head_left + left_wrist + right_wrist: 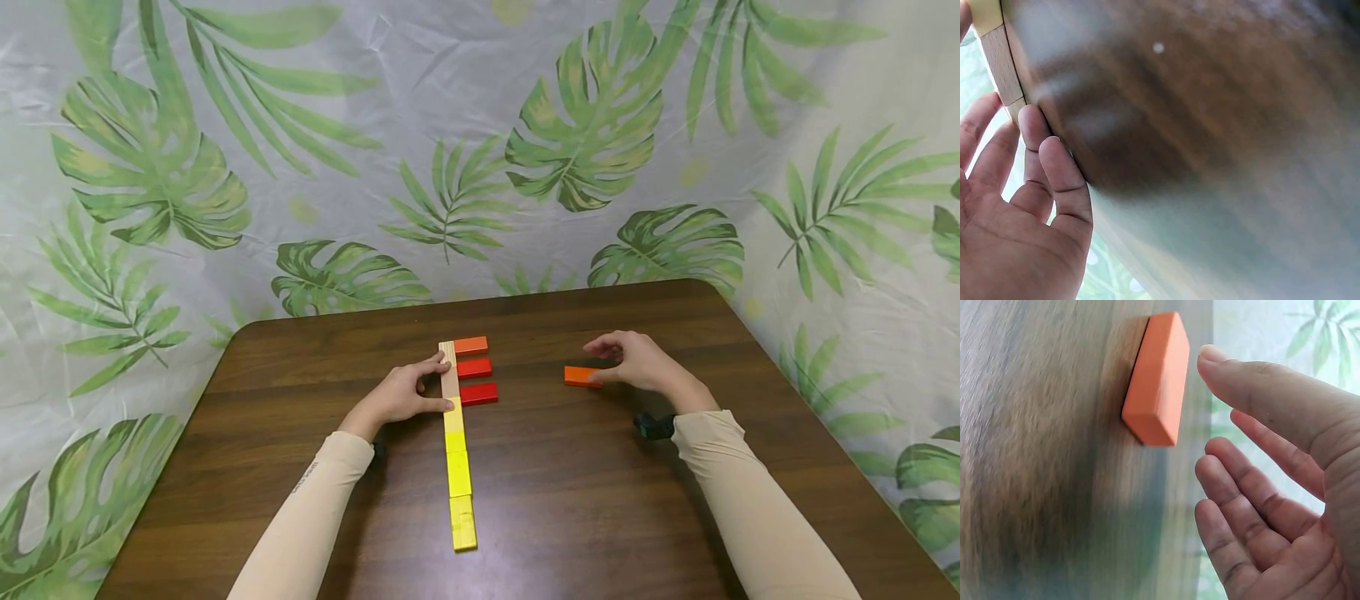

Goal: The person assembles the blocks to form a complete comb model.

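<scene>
A column of flat wooden blocks [459, 473] lies end to end on the table, plain wood at the far part and yellow at the near part. My left hand [401, 393] rests at the column's left side, its thumb and fingertips touching the plain and pale yellow blocks. To the column's right lie an orange-red block [471, 344] and two red blocks, the farther [474, 367] and the nearer [478, 392], side-on with small gaps. Over on the right, my right hand [645, 362] hovers by a loose orange block [1159, 381]; the right wrist view shows the fingers spread and apart from it.
The dark brown wooden table [562, 500] has rounded far corners. Behind it and at the sides hangs a pale curtain [465, 100] with green leaf prints. A dark wristband [654, 426] is on the right wrist.
</scene>
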Demonstrator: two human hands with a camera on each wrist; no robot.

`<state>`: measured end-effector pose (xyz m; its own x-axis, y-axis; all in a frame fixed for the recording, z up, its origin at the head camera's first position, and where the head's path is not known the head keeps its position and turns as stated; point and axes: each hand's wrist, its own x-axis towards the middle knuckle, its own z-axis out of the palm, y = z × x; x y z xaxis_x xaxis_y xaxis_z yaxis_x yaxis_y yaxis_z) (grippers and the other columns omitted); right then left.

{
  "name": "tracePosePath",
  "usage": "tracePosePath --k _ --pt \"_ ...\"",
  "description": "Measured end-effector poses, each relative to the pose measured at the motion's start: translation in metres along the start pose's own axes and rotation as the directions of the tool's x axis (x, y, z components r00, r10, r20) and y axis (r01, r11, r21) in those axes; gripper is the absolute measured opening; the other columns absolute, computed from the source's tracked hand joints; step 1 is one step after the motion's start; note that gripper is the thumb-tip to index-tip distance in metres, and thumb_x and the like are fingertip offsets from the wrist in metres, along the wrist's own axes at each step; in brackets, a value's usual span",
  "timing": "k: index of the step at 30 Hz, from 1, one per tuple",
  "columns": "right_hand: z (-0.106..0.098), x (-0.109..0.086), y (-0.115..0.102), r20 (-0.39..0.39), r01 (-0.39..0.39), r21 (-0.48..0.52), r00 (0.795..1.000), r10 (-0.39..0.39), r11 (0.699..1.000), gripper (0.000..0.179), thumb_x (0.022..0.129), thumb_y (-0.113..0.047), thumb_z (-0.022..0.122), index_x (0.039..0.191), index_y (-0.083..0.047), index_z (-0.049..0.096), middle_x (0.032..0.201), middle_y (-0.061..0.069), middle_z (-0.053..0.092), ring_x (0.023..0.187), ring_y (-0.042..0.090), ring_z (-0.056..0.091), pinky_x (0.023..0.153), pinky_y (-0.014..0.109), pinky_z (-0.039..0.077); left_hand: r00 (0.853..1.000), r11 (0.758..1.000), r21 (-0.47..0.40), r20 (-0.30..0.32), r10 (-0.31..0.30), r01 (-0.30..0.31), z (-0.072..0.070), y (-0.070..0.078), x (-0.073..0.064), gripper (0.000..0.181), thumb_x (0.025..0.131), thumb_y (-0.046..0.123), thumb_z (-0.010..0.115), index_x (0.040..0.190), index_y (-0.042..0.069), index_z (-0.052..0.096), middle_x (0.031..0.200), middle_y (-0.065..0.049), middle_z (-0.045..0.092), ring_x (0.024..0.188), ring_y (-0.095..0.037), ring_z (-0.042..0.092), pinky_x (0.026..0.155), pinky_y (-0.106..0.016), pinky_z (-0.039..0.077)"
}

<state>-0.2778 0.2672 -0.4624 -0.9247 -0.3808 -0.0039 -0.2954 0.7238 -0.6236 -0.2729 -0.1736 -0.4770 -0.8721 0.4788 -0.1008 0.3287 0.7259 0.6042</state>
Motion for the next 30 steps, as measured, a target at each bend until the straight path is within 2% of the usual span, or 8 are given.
tracePosePath --k 6,12,17,24,30 --pt "-0.001 -0.006 0.009 -0.004 -0.023 0.009 1.000 0.023 1.000 0.051 0.091 -0.025 0.088 0.134 -0.003 0.073 0.131 0.021 0.074 0.122 0.040 0.068 0.105 0.058 0.055 1.000 1.000 -0.001 -0.001 0.003 -0.003 0.000 0.000 0.000 0.075 0.093 0.037 0.086 0.158 0.013 0.056 0.176 -0.007 0.036 0.098 -0.021 0.058 0.090 -0.035 0.050" --pt "-0.002 -0.012 0.014 0.016 -0.065 0.038 0.998 0.065 0.997 0.050 0.092 -0.028 0.088 0.133 -0.004 0.074 0.128 0.020 0.074 0.118 0.037 0.068 0.101 0.053 0.056 1.000 1.000 -0.004 -0.007 0.012 -0.012 0.000 -0.001 0.000 0.074 0.092 0.037 0.087 0.156 0.012 0.058 0.175 -0.008 0.037 0.096 -0.021 0.057 0.089 -0.035 0.049" --pt "-0.001 -0.013 0.018 0.027 -0.088 0.072 0.996 0.086 0.994 0.050 0.091 -0.028 0.088 0.132 -0.003 0.074 0.128 0.020 0.075 0.113 0.033 0.070 0.098 0.043 0.059 1.000 1.000 -0.002 -0.008 0.016 -0.016 0.000 -0.001 0.000 0.074 0.092 0.037 0.087 0.156 0.012 0.058 0.175 -0.008 0.038 0.094 -0.021 0.056 0.087 -0.033 0.048" --pt "0.004 -0.013 0.025 0.025 -0.088 0.102 0.996 0.086 0.991 0.045 0.092 -0.027 0.088 0.128 -0.003 0.076 0.122 0.017 0.077 0.105 0.023 0.070 0.088 0.021 0.056 1.000 1.000 -0.008 -0.004 0.009 -0.009 0.000 0.000 0.000 0.075 0.092 0.037 0.087 0.156 0.012 0.058 0.175 -0.007 0.037 0.094 -0.020 0.055 0.087 -0.034 0.048" --pt "0.006 -0.015 0.026 0.004 -0.078 0.117 0.997 0.078 0.990 0.040 0.091 -0.023 0.088 0.123 -0.002 0.078 0.115 0.016 0.078 0.096 0.015 0.068 0.082 0.017 0.054 1.000 1.000 -0.006 -0.001 0.010 -0.010 0.000 0.000 0.001 0.075 0.092 0.037 0.087 0.157 0.013 0.057 0.176 -0.006 0.036 0.092 -0.019 0.054 0.086 -0.033 0.047"
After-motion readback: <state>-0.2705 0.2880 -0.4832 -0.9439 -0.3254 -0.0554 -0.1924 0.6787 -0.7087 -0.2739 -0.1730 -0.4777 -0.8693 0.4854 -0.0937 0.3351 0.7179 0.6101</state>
